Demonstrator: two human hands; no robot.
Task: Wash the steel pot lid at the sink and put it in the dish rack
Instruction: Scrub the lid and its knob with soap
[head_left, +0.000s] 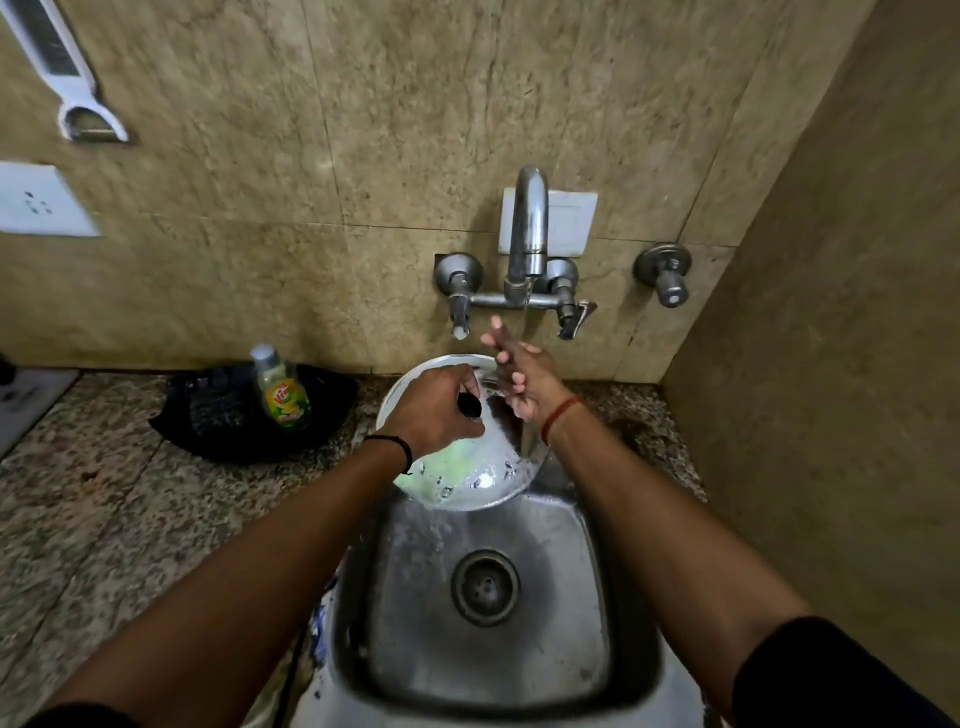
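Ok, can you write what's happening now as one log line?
step: rinsing | left hand: grips lid knob | right hand: open, fingers on steel pot lid | tap: running | rack: unseen

Beige marble-look wall tiles, white socket plate, speckled granite counter, corner at right

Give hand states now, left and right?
Left hand: pinching the black knob of the steel lid.
Right hand: open, fingers straight, holding nothing.
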